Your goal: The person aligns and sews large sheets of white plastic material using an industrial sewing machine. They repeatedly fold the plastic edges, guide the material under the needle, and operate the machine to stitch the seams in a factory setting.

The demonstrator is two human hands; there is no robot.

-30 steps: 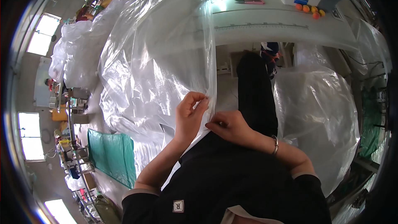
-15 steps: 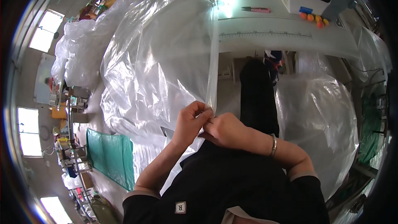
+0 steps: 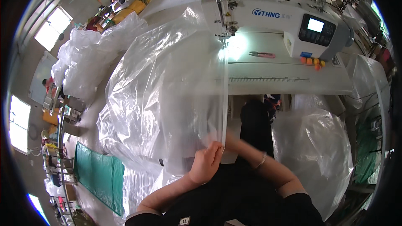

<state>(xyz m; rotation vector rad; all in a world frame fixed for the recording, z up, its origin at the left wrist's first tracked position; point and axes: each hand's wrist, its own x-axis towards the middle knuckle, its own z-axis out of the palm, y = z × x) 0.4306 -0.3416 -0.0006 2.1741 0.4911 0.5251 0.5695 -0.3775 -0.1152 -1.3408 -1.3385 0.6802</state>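
A large sheet of clear plastic film (image 3: 163, 83) spreads over the table's left side and hangs toward my lap. Its right edge looks folded and runs straight from the sewing machine's needle area (image 3: 223, 37) down to my hands. My left hand (image 3: 207, 161) is closed on the near end of that edge, fingers pinched around the film. Just right of it, my right hand (image 3: 231, 143) is smeared by motion and partly behind the film edge, so its fingers cannot be made out. The white sewing machine (image 3: 268, 14) stands ahead with its lamp lit.
Pink-handled thread snips (image 3: 262, 54) lie on the machine table (image 3: 268, 84), near small orange and yellow balls (image 3: 317, 67). More clear film (image 3: 312, 155) hangs at my right, and bunched film (image 3: 79, 65) stands at the left. Green sheeting (image 3: 100, 175) lies on the left floor.
The view has tilted up, showing more of the sewing machine. My hands were together pinching the film edge; now the right has come away from the left and moves along the edge, blurred.
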